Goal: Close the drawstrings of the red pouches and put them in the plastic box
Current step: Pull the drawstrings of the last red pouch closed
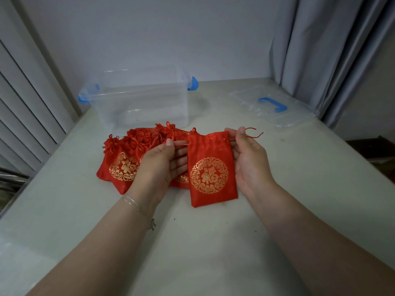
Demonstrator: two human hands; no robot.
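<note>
Nearest, both forearms reach in over the pale table (213, 242); a thin bracelet (132, 202) circles the left wrist. Between the hands hangs a red pouch (210, 167) with a gold roundel, its mouth still wide and only lightly gathered; the left hand (162, 161) pinches the left drawstring (181, 143) between thumb and forefinger, the other fingers loosely curled beside the pouch; the right hand (250, 159) pinches the right drawstring (253, 134) at the pouch's upper corner, its loose end trailing off to the right. Just behind the left hand lies a heap of red pouches (128, 159) (tassels bunched on top). Beyond the heap stands the clear plastic box (141, 101) with blue latches, open; its lid (271, 105) lies well apart at the right, near a grey curtain (320, 50).
</note>
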